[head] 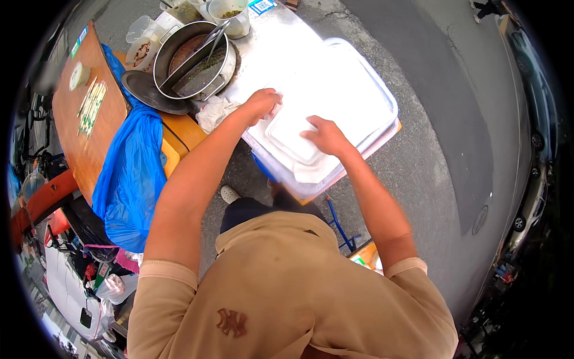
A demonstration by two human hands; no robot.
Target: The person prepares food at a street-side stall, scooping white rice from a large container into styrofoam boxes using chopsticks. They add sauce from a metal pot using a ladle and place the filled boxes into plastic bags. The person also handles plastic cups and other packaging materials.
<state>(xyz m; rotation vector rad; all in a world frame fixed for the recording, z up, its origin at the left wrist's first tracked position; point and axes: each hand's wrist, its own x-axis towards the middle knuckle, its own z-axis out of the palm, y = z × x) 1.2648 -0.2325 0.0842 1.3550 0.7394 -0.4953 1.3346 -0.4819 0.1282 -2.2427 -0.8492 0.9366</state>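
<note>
My left hand (263, 106) has its fingers curled at the left edge of a glaring white surface. Something pale and thin may be between its fingertips, but the glare hides it. My right hand (328, 137) is over a white rectangular tray or lid (291, 140), thumb and forefinger apart. Whether it touches the tray I cannot tell. Under both lies a large translucent plastic bin (391, 101), its top washed out by light. A white cloth or sheet (309, 172) lies at the near corner of the bin. Crumpled white cloth (215, 112) is left of my left hand.
A divided metal pot (231, 67) holds dark liquids and utensils, with a dark round lid (152, 92) beside it. Plastic tubs (240, 27) stand behind. A blue plastic bag (130, 179) hangs by a wooden board (67, 112) bearing wrapped chopsticks (93, 107). Parked cars (531, 193) line the road.
</note>
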